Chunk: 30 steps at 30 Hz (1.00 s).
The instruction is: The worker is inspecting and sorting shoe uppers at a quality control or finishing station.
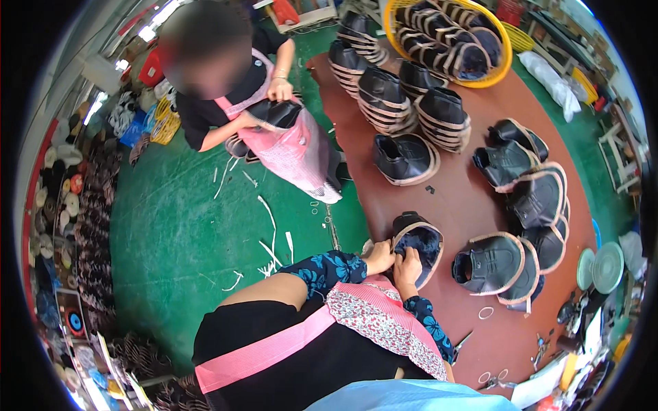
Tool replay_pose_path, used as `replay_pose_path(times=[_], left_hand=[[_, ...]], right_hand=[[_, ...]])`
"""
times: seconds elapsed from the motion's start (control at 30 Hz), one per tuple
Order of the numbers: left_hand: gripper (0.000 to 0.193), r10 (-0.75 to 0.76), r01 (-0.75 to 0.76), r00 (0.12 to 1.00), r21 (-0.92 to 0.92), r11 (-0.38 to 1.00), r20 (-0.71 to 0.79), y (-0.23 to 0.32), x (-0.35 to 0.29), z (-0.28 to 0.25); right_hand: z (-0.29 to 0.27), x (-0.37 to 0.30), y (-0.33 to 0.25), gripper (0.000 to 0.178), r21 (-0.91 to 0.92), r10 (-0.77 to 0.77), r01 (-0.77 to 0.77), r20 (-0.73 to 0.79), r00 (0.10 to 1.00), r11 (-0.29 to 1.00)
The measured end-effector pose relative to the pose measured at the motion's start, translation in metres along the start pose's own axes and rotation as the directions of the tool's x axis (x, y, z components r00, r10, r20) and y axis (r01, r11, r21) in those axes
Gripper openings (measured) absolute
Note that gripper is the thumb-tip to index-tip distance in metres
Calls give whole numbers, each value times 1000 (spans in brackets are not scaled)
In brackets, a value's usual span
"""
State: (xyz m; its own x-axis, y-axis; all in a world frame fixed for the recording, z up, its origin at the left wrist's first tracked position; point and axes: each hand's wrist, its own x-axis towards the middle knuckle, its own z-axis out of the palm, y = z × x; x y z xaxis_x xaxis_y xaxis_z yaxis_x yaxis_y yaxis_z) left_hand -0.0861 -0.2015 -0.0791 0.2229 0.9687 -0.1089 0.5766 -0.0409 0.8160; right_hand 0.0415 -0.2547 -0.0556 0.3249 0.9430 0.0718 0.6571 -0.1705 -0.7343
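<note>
I see both hands pinching the shoe upper (418,246): left hand (380,258) on its near rim, right hand (407,266) beside it, its length running away from my fingers.

Stacked black shoe uppers (382,96), yellow basket (504,65), scissors (460,342), green floor (178,226)

At frame centre, the left hand (379,257) and right hand (408,266) grip a dark shoe upper (419,241) on the brown surface (452,205).
</note>
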Motion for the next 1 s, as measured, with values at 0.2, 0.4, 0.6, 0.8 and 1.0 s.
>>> replay_pose_path(times=[0.2,0.4,0.6,0.8,1.0], left_hand=[[35,-89,97,972,-27,995,216,1,-7,-5],[19,-77,528,747,-518,673,661,-36,-15,-33],[63,-516,570,806,-141,810,290,21,-8,-27],[45,-452,441,890,133,888,66,-13,-16,-19],[44,-322,348,932,-167,922,166,9,2,-41]], right_hand=[[13,-22,24,20,135,-87,82,29,996,987],[-6,-37,21,24,209,-339,292,243,909,933],[-3,-35,32,68,173,-346,321,143,927,931],[-8,-48,30,66,4,-393,410,292,872,912],[-40,-56,52,68,-191,-209,151,-332,920,970]])
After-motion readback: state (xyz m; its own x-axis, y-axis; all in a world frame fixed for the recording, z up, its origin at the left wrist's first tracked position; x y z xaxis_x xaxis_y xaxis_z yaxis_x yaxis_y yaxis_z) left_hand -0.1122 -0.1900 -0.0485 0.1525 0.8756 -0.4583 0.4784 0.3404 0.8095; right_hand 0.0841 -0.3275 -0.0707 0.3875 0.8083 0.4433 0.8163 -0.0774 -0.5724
